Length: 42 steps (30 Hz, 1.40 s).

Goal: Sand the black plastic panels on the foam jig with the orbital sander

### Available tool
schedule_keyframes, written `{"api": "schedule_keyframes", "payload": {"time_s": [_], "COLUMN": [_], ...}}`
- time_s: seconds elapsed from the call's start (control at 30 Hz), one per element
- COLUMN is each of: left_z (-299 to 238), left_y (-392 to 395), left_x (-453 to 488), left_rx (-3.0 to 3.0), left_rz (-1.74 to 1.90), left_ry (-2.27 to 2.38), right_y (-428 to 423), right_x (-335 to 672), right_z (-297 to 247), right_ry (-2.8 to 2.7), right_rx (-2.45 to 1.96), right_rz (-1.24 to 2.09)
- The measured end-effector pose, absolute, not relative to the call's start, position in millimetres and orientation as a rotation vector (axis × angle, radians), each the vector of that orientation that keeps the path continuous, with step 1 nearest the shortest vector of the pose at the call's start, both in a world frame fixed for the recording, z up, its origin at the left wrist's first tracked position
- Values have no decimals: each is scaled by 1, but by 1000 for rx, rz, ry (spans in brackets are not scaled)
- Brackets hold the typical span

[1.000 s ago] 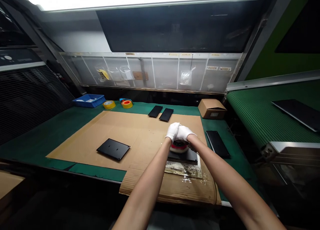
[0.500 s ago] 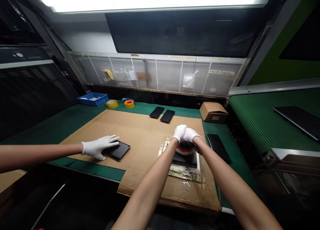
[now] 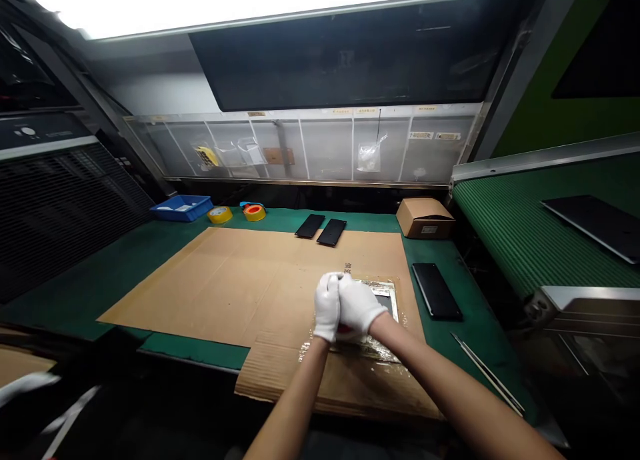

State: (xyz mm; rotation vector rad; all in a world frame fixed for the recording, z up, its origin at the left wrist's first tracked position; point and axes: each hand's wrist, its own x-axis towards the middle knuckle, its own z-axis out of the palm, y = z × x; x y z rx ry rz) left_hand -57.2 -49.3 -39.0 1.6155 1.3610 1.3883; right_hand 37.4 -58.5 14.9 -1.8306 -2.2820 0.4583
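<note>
On a green-topped workbench, a corrugated cardboard sheet carries a black panel framed by wet-looking film. The white-gloved left hand and right hand close firmly around a mostly hidden red-edged object at the panel's near edge; a steady, level two-handed grip suits it.

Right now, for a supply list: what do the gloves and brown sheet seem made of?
The gloves look like matte white cotton, softly creased, fibre uncertain. The brown sheet looks like unfinished corrugated cardboard, ridges showing along its near flap.
</note>
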Motion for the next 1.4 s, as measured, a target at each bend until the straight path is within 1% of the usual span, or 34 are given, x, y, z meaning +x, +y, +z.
{"api": "schedule_keyframes", "payload": {"time_s": [0.13,0.23,0.37,0.47,0.53,0.6,0.67,0.8,0.87,0.93,1.03,1.13,1.2,1.3,1.4], "left_z": [-65,-63,-38,-23,-21,-27,-38,-58,-60,-56,-44,-36,-35,-37,-37], "left_y": [-90,-93,-34,15,27,15,-17,-89,-103,-91,-42,5,18,4,-39], "left_x": [-52,-51,-18,11,21,21,12,-12,-15,-8,16,46,61,71,67], "left_rx": [1523,1495,1549,1548,1545,1541,1558,1614,1616,1628,1611,1564,1552,1549,1608], "left_rz": [1524,1521,1296,1232,1216,1211,1244,1375,1402,1361,1205,1115,1097,1079,1104], "left_ry": [1302,1298,1218,1159,1147,1156,1179,1237,1252,1238,1165,1101,1086,1077,1101], "right_y": [-106,-105,-60,-25,-19,-31,-58,-119,-129,-121,-83,-45,-34,-48,-87], "right_x": [34,43,71,91,98,99,93,77,76,82,101,122,133,145,146], "right_z": [-7,-10,5,16,19,17,11,-2,-4,-3,5,12,13,6,-4], "right_ry": [-2442,-2400,-2123,-1979,-1959,-1937,-1944,-2089,-2131,-2109,-1978,-1899,-1908,-1891,-1787], "right_rx": [-1757,-1772,-1976,-2118,-2153,-2171,-2151,-1984,-1935,-1974,-2136,-2239,-2252,-2264,-2306], "right_rz": [211,267,545,577,562,540,517,432,402,440,535,526,500,488,505]}}
